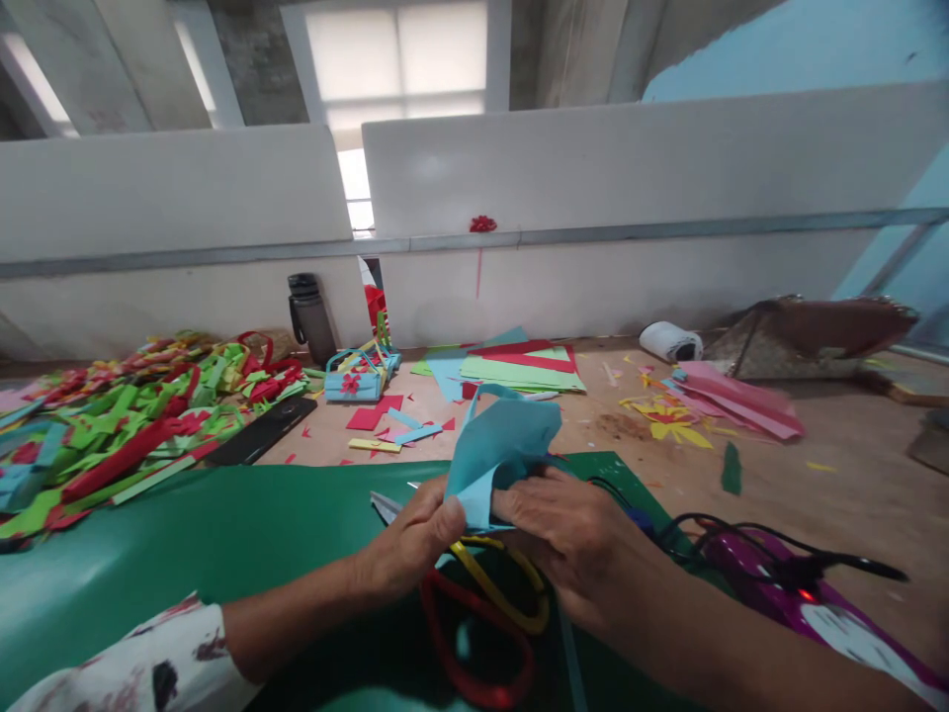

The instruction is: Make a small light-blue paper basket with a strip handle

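A folded light blue paper piece (504, 440) is held up between both hands above the green mat. My left hand (419, 534) pinches its lower left corner, thumb in front. The fingers of my right hand (567, 524) press into its lower right side, partly hidden by the paper. Below the hands lie scissors (478, 653) with red and yellow handles; their metal blades point to the upper left, past my left hand.
Green and red paper strips (163, 425) are heaped at left beside a black phone (263, 431). Behind stand a dark bottle (311, 321) and small blue paper baskets (356, 381). Coloured sheets (519, 368) lie mid-table; a purple device (801, 583) with black cables is at right.
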{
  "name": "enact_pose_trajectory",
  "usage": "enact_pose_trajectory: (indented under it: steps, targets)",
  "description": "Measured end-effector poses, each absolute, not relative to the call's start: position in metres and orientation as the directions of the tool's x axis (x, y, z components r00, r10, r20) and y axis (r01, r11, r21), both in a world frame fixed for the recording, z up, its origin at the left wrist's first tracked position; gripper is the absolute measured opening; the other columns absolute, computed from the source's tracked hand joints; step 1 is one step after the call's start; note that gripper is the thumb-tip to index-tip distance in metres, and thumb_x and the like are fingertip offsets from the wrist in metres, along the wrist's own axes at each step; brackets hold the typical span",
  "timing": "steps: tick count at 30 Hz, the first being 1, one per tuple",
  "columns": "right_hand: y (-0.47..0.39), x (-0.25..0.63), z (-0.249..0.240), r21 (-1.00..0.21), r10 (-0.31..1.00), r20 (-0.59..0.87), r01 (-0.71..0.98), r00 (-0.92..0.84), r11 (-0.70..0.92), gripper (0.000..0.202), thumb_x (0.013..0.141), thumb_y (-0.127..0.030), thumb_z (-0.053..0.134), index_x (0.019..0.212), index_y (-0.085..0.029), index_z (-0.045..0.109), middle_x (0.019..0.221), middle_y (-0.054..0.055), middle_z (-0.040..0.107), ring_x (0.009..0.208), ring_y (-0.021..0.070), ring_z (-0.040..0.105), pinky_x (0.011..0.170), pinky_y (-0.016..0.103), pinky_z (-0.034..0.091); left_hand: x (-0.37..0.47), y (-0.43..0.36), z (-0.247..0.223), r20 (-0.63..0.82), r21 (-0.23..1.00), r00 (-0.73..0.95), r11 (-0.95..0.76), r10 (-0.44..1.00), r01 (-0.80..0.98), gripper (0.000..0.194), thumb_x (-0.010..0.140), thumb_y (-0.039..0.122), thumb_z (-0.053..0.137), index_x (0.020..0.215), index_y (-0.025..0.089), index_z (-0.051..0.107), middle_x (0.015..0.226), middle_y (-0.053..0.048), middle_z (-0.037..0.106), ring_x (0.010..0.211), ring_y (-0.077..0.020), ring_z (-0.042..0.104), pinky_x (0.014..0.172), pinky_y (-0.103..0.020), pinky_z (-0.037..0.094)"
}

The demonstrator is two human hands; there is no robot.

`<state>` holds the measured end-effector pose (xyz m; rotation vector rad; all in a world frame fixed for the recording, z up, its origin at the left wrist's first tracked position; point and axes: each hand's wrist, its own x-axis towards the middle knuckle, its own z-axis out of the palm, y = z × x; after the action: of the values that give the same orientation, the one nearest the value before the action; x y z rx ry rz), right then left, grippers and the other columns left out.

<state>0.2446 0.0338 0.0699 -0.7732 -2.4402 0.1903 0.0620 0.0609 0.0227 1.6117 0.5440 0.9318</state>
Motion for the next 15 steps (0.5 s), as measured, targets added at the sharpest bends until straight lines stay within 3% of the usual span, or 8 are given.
enact_pose_trajectory:
  steps: [5, 8, 10, 12, 15]
  targets:
    - [0.039, 0.242, 0.078, -0.336, 0.606, 0.342, 0.509, -0.719, 0.793, 0.018, 0.078, -0.005, 0.045, 0.084, -0.016, 0.057, 0.077, 0.004, 0.065, 0.067, 0.0142, 0.057, 0.063, 0.026, 0.042, 0.064, 0.063, 0.021, 0.208, 0.971, 0.598, -0.087, 0.774, -0.224, 0.046, 0.084, 0.05, 0.051, 0.112, 0.015, 0.06, 0.099, -0.01, 0.066, 0.095, -0.0249, 0.062, 0.083, -0.038, 0.047]
    - [0.042, 0.24, 0.081, -0.351, 0.634, 0.344, 0.531, -0.693, 0.771, 0.02, 0.079, -0.004, 0.042, 0.082, -0.016, 0.057, 0.07, 0.002, 0.062, 0.064, 0.0129, 0.056, 0.059, 0.023, 0.04, 0.063, 0.061, 0.023, 0.193, 0.972, 0.528, -0.086, 0.827, -0.221, 0.049, 0.087, 0.051, 0.043, 0.115, 0.014, 0.058, 0.101, -0.012, 0.065, 0.095, -0.0256, 0.062, 0.081, -0.038, 0.049]
    - [0.043, 0.24, 0.084, -0.33, 0.656, 0.385, 0.567, -0.649, 0.755, 0.02, 0.081, -0.005, 0.04, 0.076, -0.017, 0.056, 0.065, 0.0, 0.059, 0.059, 0.012, 0.053, 0.056, 0.023, 0.038, 0.055, 0.058, 0.024, 0.195, 0.981, 0.449, -0.177, 0.872, -0.081, 0.05, 0.092, 0.049, 0.031, 0.12, 0.015, 0.055, 0.105, -0.013, 0.064, 0.095, -0.0245, 0.061, 0.082, -0.039, 0.049]
    - [0.042, 0.243, 0.087, -0.296, 0.656, 0.435, 0.591, -0.616, 0.751, 0.021, 0.082, -0.007, 0.038, 0.074, -0.017, 0.054, 0.065, 0.0, 0.058, 0.058, 0.012, 0.052, 0.055, 0.023, 0.036, 0.041, 0.055, 0.025, 0.269, 0.912, 0.451, -0.375, 0.851, 0.166, 0.046, 0.091, 0.046, 0.036, 0.125, 0.019, 0.051, 0.11, -0.012, 0.064, 0.098, -0.0237, 0.06, 0.088, -0.04, 0.045]
    - [0.042, 0.248, 0.089, -0.26, 0.648, 0.476, 0.61, -0.594, 0.749, 0.022, 0.083, -0.007, 0.037, 0.075, -0.017, 0.054, 0.069, 0.002, 0.062, 0.061, 0.0132, 0.055, 0.056, 0.024, 0.037, 0.021, 0.05, 0.026, 0.359, 0.651, 0.747, -0.724, 0.559, 0.229, 0.067, 0.075, 0.054, 0.06, 0.133, 0.024, 0.043, 0.131, -0.014, 0.05, 0.119, -0.0298, 0.047, 0.099, -0.044, 0.036]
